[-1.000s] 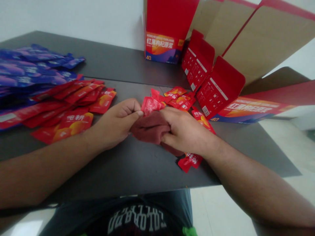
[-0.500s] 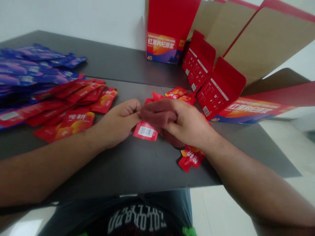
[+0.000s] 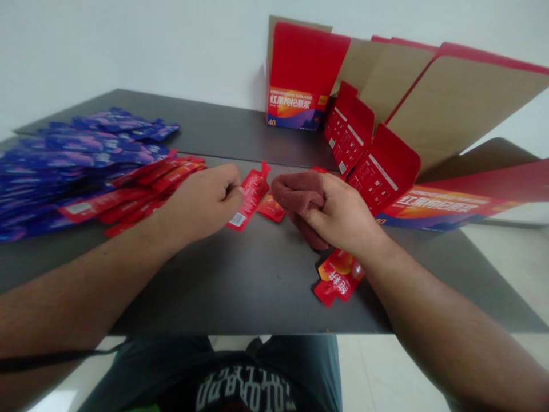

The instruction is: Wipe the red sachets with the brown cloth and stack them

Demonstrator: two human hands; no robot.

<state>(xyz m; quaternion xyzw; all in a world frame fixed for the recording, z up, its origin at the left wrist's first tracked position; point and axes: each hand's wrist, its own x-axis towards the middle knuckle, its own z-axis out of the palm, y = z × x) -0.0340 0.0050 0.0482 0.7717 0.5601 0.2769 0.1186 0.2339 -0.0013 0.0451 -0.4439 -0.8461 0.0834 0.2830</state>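
Note:
Between the thumb and fingers of my left hand (image 3: 210,200) is the edge of a red pouch (image 3: 253,194), its printed back with a barcode facing me. My right hand (image 3: 347,212) is closed around a folded brown cloth (image 3: 298,194), just right of that pouch and apart from it. Behind the two hands, another red pouch (image 3: 272,208) lies on the table, partly covered. Below my right wrist lies a red pouch with orange fruit print (image 3: 341,274). My left forearm hides part of a heap of red pouches (image 3: 128,197).
Blue-purple pouches (image 3: 86,149) are piled on the left of the grey table (image 3: 240,286). A red carton (image 3: 295,103) stands at the back against the wall. On the right, an open carton (image 3: 454,206) has raised flaps, with red printed flaps (image 3: 381,171) facing my hands.
My hands have drawn apart. The cloth has come off the pouch in my left hand and stays in my right hand. The camera view has tilted up a little.

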